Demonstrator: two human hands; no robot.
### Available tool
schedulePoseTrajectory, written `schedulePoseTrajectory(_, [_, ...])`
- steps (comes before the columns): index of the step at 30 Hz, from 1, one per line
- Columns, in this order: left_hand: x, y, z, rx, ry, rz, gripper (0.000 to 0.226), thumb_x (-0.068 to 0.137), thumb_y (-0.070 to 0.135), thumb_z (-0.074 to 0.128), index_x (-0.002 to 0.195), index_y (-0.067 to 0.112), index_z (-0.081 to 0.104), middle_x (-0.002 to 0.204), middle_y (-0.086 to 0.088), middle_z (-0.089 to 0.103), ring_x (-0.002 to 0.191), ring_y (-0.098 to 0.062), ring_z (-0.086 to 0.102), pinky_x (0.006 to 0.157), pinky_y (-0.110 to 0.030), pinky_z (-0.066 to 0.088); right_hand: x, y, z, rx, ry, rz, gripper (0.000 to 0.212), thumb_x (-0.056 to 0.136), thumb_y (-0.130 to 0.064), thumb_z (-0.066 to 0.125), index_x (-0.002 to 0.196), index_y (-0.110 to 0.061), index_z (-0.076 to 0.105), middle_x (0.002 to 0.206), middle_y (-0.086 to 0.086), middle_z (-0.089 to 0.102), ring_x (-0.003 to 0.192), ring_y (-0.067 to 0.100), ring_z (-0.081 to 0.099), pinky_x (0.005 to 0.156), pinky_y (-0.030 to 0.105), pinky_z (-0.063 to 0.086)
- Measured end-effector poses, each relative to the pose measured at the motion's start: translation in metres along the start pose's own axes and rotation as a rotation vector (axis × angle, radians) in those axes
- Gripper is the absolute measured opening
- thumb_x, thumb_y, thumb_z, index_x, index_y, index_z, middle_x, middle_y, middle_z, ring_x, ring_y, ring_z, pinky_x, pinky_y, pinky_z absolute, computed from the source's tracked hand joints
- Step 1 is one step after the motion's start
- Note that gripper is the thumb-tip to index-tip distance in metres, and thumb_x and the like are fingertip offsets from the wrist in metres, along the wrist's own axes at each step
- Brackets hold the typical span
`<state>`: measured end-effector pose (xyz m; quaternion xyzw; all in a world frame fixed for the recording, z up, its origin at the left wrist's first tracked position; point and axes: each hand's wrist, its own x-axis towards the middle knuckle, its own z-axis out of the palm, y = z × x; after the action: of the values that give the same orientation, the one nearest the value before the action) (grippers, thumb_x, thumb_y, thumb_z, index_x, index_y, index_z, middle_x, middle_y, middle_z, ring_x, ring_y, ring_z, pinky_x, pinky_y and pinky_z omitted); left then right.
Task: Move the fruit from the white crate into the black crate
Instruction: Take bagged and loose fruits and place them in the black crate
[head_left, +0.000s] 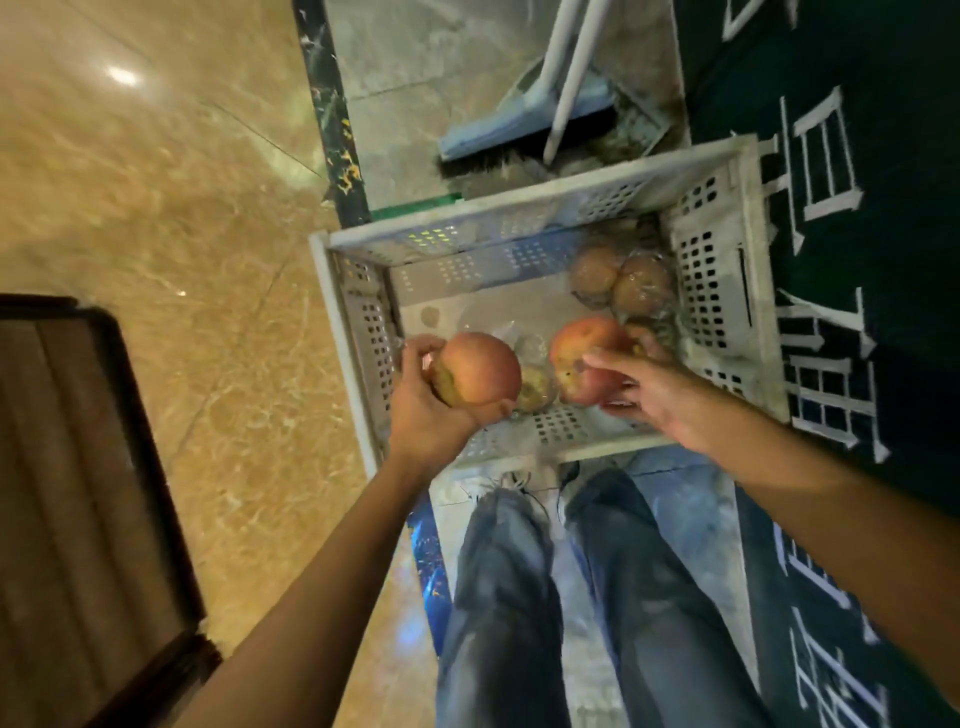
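Note:
The white perforated crate (727, 218) stands on the floor in front of my legs. My left hand (431, 410) grips a red-orange apple (480, 366) above the crate's near left corner. My right hand (649, 387) is closed around a second red apple (584, 358) inside the crate near its front wall. Two brownish fruits in clear wrap (618, 280) lie in the far right corner. A small yellowish wrapped fruit (535, 387) sits between the two apples. A dark-rimmed box edge (130, 431) at the left may be the black crate; I cannot tell.
A blue broom head (498, 124) with white handles leans just behind the crate. A dark green mat with white characters (857, 156) lies to the right. Polished tan marble floor (182, 208) spreads to the left. My jeans (571, 597) are below the crate.

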<state>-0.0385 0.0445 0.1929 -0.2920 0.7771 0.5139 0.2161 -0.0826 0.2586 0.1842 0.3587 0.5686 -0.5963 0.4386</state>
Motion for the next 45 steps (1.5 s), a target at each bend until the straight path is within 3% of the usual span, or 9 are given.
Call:
schedulePoseTrajectory(4, [-0.036,0.011,-0.020,-0.023,-0.013,0.048,0.086,0.036,0.042,0.084,0.112,0.033,0.043,0.119,0.004,0.049,0.109,-0.022,0.053,0.088,-0.042,0.052,-0.035,0.006,0.014,0.046,-0.026,-0.018,0.051,0.081,-0.023,0.064,0.123,-0.027,0.037,0.131,0.010,0.054,0.096,0.024,0.062,0.074,0.034,0.049])
schedulePoseTrajectory(8, [-0.059,0.023,-0.037,-0.100,-0.017,0.045,0.081,0.040,0.029,0.091,0.109,0.032,0.048,0.113,0.007,0.049,0.108,-0.020,0.053,0.088,-0.039,0.053,-0.064,0.014,0.026,0.112,-0.033,-0.016,0.057,0.075,-0.024,0.065,0.125,-0.029,0.037,0.121,0.007,0.058,0.095,0.023,0.063,0.078,0.034,0.050])
schedulePoseTrajectory(17, [-0.090,0.049,-0.065,-1.294,-0.275,-0.817,0.094,0.051,0.038,0.084,0.131,0.006,0.047,0.118,-0.025,0.058,0.071,-0.036,0.071,0.051,-0.032,0.059,-0.093,0.013,0.043,0.162,-0.015,-0.046,0.029,0.086,-0.020,0.060,0.108,-0.032,0.045,0.104,0.002,0.060,0.088,0.022,0.064,0.073,0.031,0.049])
schedulePoseTrajectory(24, [-0.095,0.045,-0.079,-1.459,-0.323,-0.983,0.097,0.054,0.057,0.071,0.134,0.006,0.050,0.110,-0.015,0.058,0.058,-0.026,0.070,0.043,-0.029,0.056,-0.102,0.006,0.056,0.242,0.001,-0.061,0.032,0.086,-0.019,0.061,0.111,-0.030,0.044,0.106,0.002,0.059,0.094,0.024,0.062,0.082,0.034,0.050])
schedulePoseTrajectory(30, [-0.102,0.045,-0.090,-1.412,-0.498,-0.822,0.096,0.050,0.054,0.078,0.128,0.003,0.054,0.106,-0.017,0.065,0.081,-0.028,0.068,0.064,-0.035,0.061,-0.109,0.011,0.063,0.255,-0.012,-0.083,0.022,0.086,-0.021,0.060,0.099,-0.033,0.047,0.106,0.001,0.059,0.092,0.020,0.063,0.075,0.033,0.050])
schedulePoseTrajectory(34, [-0.106,0.045,-0.098,-1.375,-0.546,-0.607,0.106,0.029,0.020,0.095,0.124,0.007,0.051,0.119,-0.026,0.060,0.096,-0.041,0.066,0.065,-0.042,0.060,-0.113,0.020,0.064,0.260,-0.010,-0.081,0.023,0.086,-0.021,0.060,0.103,-0.029,0.046,0.106,0.003,0.061,0.092,0.022,0.064,0.078,0.033,0.050])
schedulePoseTrajectory(37, [-0.103,0.051,-0.097,-0.919,-0.383,-0.421,0.109,0.025,0.019,0.093,0.124,0.023,0.048,0.128,-0.018,0.052,0.101,-0.035,0.064,0.067,-0.035,0.061,-0.115,0.025,0.066,0.256,0.007,-0.073,0.028,0.086,-0.022,0.059,0.109,-0.026,0.044,0.106,0.004,0.062,0.088,0.022,0.064,0.071,0.031,0.049])
schedulePoseTrajectory(41, [-0.100,0.052,-0.091,-0.082,-0.088,0.038,0.090,0.035,0.027,0.087,0.114,0.029,0.045,0.109,0.009,0.052,0.101,-0.017,0.057,0.082,-0.031,0.055,-0.116,0.025,0.069,0.253,0.012,-0.072,0.028,0.086,-0.023,0.060,0.109,-0.026,0.045,0.104,0.004,0.063,0.086,0.021,0.064,0.068,0.030,0.048])
schedulePoseTrajectory(45, [-0.103,0.048,-0.085,0.075,0.002,0.310,0.091,0.045,0.015,0.090,0.123,0.018,0.045,0.108,0.009,0.054,0.095,0.003,0.054,0.082,-0.013,0.045,-0.115,0.020,0.071,0.221,-0.008,-0.083,0.033,0.085,-0.025,0.060,0.113,-0.026,0.043,0.108,0.005,0.064,0.089,0.022,0.064,0.073,0.031,0.048])
